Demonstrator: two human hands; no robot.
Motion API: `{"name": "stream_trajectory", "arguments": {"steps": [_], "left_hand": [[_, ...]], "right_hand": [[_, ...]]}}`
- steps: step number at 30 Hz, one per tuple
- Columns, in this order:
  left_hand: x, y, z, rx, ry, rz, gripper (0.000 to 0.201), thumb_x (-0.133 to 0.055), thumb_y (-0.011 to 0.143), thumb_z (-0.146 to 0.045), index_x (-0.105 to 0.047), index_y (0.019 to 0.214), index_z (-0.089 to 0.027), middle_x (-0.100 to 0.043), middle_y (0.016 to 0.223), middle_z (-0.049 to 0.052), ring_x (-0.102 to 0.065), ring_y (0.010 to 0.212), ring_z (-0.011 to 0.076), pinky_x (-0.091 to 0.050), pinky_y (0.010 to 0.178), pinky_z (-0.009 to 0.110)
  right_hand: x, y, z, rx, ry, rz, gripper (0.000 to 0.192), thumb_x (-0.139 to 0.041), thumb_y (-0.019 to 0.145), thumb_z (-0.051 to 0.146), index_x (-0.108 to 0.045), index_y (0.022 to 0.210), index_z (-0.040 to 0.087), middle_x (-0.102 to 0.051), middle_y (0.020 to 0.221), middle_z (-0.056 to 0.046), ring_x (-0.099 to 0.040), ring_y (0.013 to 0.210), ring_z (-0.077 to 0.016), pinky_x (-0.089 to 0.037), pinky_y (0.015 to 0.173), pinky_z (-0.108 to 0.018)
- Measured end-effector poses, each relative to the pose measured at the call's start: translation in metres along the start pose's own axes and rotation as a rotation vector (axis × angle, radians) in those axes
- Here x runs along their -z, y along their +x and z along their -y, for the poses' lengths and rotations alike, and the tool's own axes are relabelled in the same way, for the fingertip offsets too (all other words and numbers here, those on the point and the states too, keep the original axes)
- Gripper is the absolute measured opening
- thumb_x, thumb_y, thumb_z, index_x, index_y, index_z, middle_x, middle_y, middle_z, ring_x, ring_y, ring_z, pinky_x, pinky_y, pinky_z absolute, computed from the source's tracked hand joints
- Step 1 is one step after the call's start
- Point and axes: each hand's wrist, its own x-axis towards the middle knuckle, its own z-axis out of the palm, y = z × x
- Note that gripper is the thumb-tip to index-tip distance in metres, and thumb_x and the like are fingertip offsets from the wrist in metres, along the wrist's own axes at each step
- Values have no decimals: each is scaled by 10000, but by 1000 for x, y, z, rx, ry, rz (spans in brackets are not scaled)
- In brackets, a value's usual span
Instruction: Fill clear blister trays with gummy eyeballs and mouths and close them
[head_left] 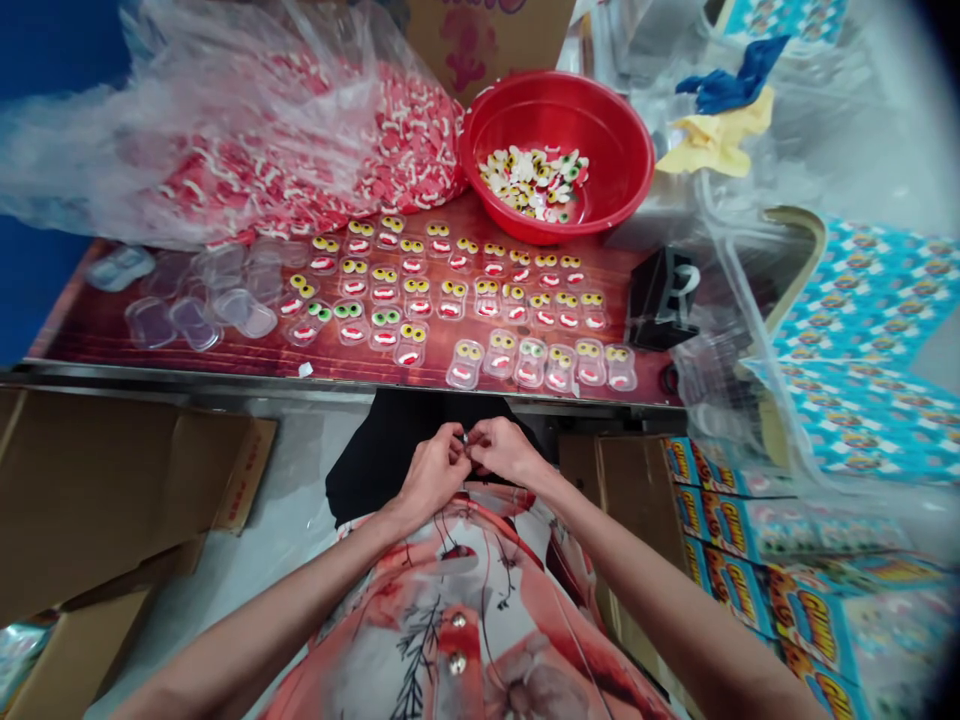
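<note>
Two hands pinching a tiny item below the table

Both hands meet just under the table edge (337,385). Left hand (431,472) and right hand (504,450) close fingertips on one small object (466,438), too small to identify. Filled candy trays (480,300) line the table beyond, near a red bowl (622,140).

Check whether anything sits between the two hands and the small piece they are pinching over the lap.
Nothing visible does. The left hand and right hand meet fingertip to fingertip on the small piece, below the table edge. The filled clear cases lie on the table beyond, apart from the hands.
</note>
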Motion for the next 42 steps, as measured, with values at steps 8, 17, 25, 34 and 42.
{"name": "stream_trajectory", "arguments": {"steps": [8,17,25,34,42], "left_hand": [[-1,2,1,-4,-1,29,522,-548,767,-83,-569,1286,-130,-740,884,38,-694,789,161,-512,746,254],[-5,0,5,6,-69,-5,554,-543,759,-92,-573,1311,-141,-707,804,-3,-662,693,121,-504,691,218],[-7,3,14,52,-184,-7,514,-553,747,-115,-584,1259,-150,-668,782,-14,-653,668,111,-492,638,203],[0,0,11,37,-114,4,555,-548,736,-110,-573,1289,-147,-666,779,-18,-636,685,111,-487,667,207],[10,2,8,35,-25,103,570,-555,767,-129,-531,1336,-144,-675,948,35,-627,700,124,-512,687,241]], "right_hand": [[-7,-1,14,36,-297,-165,111,-641,702,125,-729,757,164,-731,748,-43,-669,718,-173,-424,584,-215],[-13,8,-13,29,-41,-129,173,-555,723,78,-691,752,180,-687,674,-2,-656,632,-140,-471,552,-186],[-10,3,-23,137,64,-63,89,-556,788,179,-634,747,192,-643,641,22,-656,581,-138,-535,565,-223],[-4,2,-7,71,-46,30,111,-538,745,109,-607,736,195,-643,597,8,-677,588,-159,-505,558,-218],[-3,4,5,108,-122,99,107,-521,721,162,-520,616,183,-479,515,62,-471,497,-83,-338,511,-197]]}}
